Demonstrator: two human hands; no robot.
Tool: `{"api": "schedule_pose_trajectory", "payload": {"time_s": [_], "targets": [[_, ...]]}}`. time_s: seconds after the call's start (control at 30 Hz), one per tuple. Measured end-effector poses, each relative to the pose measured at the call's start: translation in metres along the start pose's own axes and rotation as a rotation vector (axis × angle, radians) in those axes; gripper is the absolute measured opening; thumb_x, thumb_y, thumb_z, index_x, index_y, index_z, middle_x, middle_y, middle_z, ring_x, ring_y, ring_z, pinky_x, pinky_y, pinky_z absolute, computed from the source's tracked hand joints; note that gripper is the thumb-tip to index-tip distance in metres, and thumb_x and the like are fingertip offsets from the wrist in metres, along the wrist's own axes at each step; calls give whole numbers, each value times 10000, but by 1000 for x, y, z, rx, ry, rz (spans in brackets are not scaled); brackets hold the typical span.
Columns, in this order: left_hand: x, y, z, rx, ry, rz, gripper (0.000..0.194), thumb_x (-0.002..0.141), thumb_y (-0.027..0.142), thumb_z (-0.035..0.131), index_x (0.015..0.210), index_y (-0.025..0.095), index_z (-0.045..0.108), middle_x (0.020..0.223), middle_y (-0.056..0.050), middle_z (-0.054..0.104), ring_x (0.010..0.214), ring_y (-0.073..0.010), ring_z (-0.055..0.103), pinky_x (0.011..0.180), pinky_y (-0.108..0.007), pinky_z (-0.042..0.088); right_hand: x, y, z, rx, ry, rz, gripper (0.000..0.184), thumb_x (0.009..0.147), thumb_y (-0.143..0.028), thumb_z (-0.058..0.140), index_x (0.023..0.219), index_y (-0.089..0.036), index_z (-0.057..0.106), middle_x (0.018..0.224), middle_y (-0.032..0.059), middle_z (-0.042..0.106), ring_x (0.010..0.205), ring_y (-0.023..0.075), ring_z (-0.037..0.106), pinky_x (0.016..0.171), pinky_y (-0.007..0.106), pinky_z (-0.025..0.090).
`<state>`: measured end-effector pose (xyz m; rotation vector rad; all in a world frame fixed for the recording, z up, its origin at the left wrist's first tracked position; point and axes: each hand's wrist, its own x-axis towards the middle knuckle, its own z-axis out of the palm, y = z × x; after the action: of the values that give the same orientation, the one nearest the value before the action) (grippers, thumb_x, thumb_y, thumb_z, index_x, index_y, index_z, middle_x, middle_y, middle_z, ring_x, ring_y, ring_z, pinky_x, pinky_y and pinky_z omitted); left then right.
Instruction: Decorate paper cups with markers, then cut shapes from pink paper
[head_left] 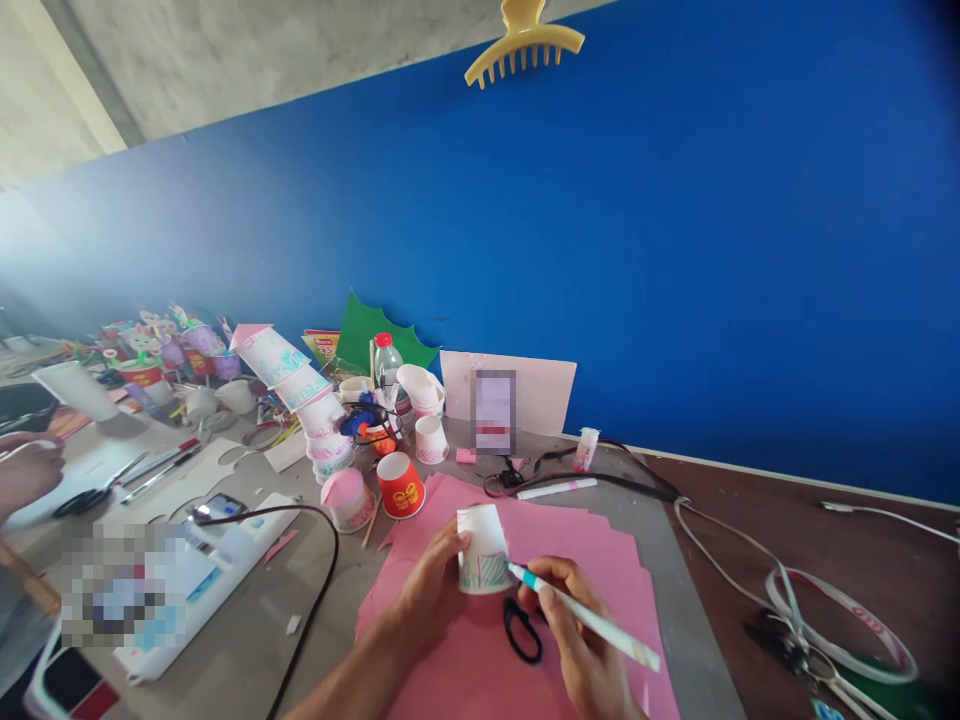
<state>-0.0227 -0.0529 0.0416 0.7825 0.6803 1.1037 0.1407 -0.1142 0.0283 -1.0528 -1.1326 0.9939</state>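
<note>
My left hand (431, 590) is closed round a small white paper cup (482, 548), held upside down over sheets of pink paper (592, 560). Green and pink markings show on the cup's side. My right hand (577, 625) pinches a white marker with a teal tip (581, 615), and the tip touches the cup's lower right side. Black-handled scissors (523, 630) lie on the pink paper just below the cup, between my two hands.
A red paper cup (401, 485), a pink-topped cup (347, 498) and a leaning stack of decorated cups (300, 385) stand behind. A water bottle (387, 362), white cables (750, 580), a black cable (315, 590) and a power strip (217, 565) surround them. Another person's hand (26, 470) is at far left.
</note>
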Motion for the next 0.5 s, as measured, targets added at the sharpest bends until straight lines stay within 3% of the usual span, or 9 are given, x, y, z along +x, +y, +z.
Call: {"api": "schedule_pose_trajectory", "payload": {"time_s": [0.13, 0.5], "targets": [[-1, 3, 7, -15, -67, -51, 365, 823, 393, 645, 1106, 171, 708, 907, -100, 758, 921, -302, 679, 844, -385, 501, -1, -1, 2, 7, 1, 20, 369, 929, -564, 551, 944, -205, 637, 729, 30, 650, 646, 173, 608, 549, 247, 507], [0, 3, 8, -35, -61, -65, 475, 795, 385, 692, 1190, 122, 664, 922, -120, 753, 903, -282, 696, 851, -368, 504, 4, 1, -2, -116, -45, -10, 362, 949, -547, 517, 911, -209, 643, 707, 33, 661, 651, 191, 621, 554, 253, 502]]}}
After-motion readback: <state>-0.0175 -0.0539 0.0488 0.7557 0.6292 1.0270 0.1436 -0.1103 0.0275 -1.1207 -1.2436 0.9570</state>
